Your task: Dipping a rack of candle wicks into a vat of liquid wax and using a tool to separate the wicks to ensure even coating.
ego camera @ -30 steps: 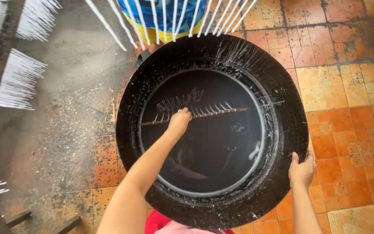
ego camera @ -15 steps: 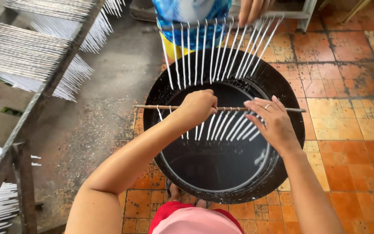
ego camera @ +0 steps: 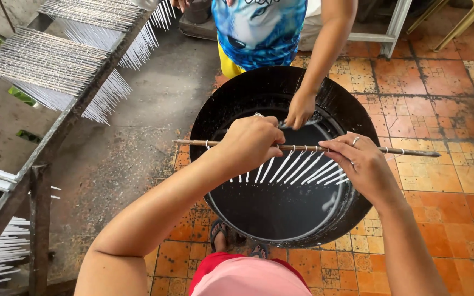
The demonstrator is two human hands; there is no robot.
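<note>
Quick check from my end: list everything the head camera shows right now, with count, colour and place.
wooden stick: one, brown, held level over the vat
thin candles: a row, white, hanging from the stick
vat: one, black, round, on the floor
tiled floor: orange, at right
drying rack: one, grey metal, left, loaded with white candles
co-worker's hand: one, at the vat's far rim
left hand: gripping the stick
right hand: on the stick

Orange tiled floor (ego camera: 440, 181) — round black vat (ego camera: 231, 96) upon it
</note>
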